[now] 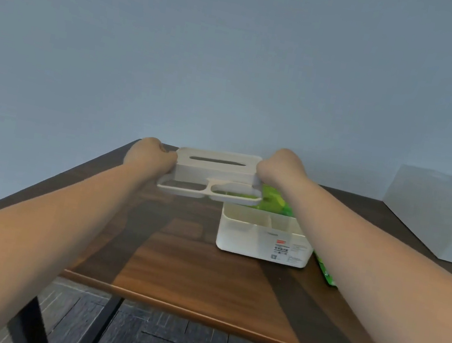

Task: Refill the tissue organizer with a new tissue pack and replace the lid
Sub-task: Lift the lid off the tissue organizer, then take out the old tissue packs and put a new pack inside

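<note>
1. Above the far end of the table (200, 281), both hands are holding the lid (216, 169) up in the air, one at each short end, prob. so it is staying level and the slot on top is facing up.
2. Left hand (151, 155) is gripping the lid's left end w/ fingers curled round it; right hand (278, 166) is doing the same at the right end. Both are clenched on the lid, though the fingertips are hidden behind it.
3. Lid is sitting up and left of the organizer (264, 237), not on it, w/ clear air between them; its front flange w/ two cut-outs is pointing toward the person, matching the small front compartments below.
4. Organizer is standing open on the table, front compartments looking empty. Something green, likely a tissue pack (275, 202), is showing behind or in its rear section; can't tell which, since lid and right wrist are covering it.
5. Another green pack (327, 270) is lying on the table just right of the organizer, partly under the right forearm.
6. Judgement: whether the lid is coming off or going back on isn't readable from this alone.
</note>
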Demonstrator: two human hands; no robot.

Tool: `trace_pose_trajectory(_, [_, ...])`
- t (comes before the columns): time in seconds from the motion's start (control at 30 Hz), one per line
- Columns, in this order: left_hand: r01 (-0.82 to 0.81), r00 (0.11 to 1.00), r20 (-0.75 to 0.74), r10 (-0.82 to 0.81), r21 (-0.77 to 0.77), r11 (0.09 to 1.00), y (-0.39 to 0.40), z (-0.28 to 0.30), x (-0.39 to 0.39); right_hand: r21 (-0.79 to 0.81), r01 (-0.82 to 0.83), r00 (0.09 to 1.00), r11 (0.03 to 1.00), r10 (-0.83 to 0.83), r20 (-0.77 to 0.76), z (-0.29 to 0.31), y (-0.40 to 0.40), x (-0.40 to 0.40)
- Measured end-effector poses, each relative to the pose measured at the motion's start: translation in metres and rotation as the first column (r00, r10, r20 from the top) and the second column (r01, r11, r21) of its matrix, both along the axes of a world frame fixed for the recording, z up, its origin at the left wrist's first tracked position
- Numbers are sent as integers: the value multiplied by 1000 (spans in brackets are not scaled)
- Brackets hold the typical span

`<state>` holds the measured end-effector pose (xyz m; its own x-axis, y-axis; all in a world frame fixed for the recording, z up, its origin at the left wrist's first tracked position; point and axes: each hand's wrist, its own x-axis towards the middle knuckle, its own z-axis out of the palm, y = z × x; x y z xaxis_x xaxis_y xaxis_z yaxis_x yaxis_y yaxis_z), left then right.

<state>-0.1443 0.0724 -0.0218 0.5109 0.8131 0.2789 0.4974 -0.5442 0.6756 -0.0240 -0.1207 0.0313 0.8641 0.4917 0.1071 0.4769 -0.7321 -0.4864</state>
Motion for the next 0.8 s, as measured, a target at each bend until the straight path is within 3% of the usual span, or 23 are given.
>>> trace_pose_trajectory(0.17, [-97,984,-151,94,-15,995,34,-30,-41,-67,-123,992,990,123,-4,-20,47,-31])
trace_pose_trajectory(0.27, [-132,970,-203,130,1,991,48,-49,-54,-238,-184,982,954,191,5,-32,65,-44])
trace_pose_trajectory(0.43, [-162,943,-292,159,15,987,68,-70,-59,-641,-236,933,730,354,59,-48,91,-64])
trace_pose_trajectory(0.6, [-152,941,-308,144,-2,988,74,-82,-55,-782,-242,922,574,387,-2,-81,106,-64])
trace_pose_trajectory(0.7, [-138,944,-299,140,27,990,73,-82,-52,-749,-243,948,616,313,-51,-91,111,-60])
trace_pose_trajectory(0.8, [-138,947,-285,146,48,989,71,-82,-51,-629,-263,957,731,281,-73,-96,111,-56])
